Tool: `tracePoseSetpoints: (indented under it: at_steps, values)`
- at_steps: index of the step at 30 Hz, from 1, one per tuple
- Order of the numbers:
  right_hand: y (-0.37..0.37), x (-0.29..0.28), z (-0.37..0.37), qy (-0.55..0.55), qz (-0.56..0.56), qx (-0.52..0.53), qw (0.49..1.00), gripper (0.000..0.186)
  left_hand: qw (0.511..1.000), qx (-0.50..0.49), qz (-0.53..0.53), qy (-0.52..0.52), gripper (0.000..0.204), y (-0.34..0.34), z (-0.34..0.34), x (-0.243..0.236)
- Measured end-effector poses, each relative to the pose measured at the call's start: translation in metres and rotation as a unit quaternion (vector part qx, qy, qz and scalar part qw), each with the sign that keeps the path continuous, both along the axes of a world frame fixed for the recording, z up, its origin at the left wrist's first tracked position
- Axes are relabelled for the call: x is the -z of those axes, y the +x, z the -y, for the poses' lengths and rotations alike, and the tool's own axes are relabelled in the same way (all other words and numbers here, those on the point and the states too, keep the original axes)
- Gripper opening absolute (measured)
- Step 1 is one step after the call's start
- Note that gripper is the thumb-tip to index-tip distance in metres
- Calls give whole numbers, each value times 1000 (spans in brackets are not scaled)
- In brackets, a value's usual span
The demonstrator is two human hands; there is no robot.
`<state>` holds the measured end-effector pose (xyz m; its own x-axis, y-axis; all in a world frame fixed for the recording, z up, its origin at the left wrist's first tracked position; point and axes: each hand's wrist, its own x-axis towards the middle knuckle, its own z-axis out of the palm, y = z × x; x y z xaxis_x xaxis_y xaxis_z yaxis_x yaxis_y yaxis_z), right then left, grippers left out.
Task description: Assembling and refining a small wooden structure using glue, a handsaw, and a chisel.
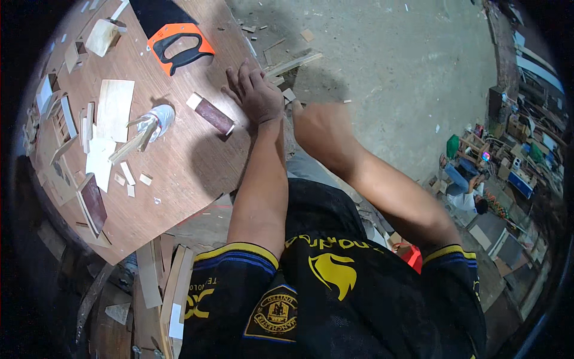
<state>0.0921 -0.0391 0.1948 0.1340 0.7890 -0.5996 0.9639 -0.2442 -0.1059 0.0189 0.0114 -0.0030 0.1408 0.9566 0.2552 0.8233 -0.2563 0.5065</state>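
My left hand (258, 94) is at the right edge of the wooden table, its fingers spread and holding nothing that I can see. Beyond that edge, over the floor, my right hand (324, 133) is smeared by motion. Its fingers are mostly hidden, so what it may hold does not show. Just left of my left hand lies a pale wooden block wrapped in dark red sandpaper (214, 116). A handsaw with an orange and black handle (207, 46) lies farther off on the table. Nearer the middle, a whitish plastic container (162, 115) has wooden sticks at it.
The tabletop (173, 179) carries thin wood pieces (115, 107), small offcuts (128, 173) and a pale wooden block (103, 37) on its left. Wood strips (299, 63) lie on the concrete floor beside it. A person (465, 185) sits at the far right among clutter.
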Motion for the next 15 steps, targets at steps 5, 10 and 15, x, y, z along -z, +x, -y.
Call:
tracePoseSetpoints:
  at_steps: [5,10,15]
  values:
    - [0,21,-1,39,10,-14,999,18,1000,0,24,-12,9,-1,-2,3]
    - [6,-1,-12,-52,-16,-55,997,22,997,7,-32,-63,12,-5,3,-5]
    - [-2,27,-13,-81,25,-11,996,25,994,23,-60,-84,14,-3,2,-27]
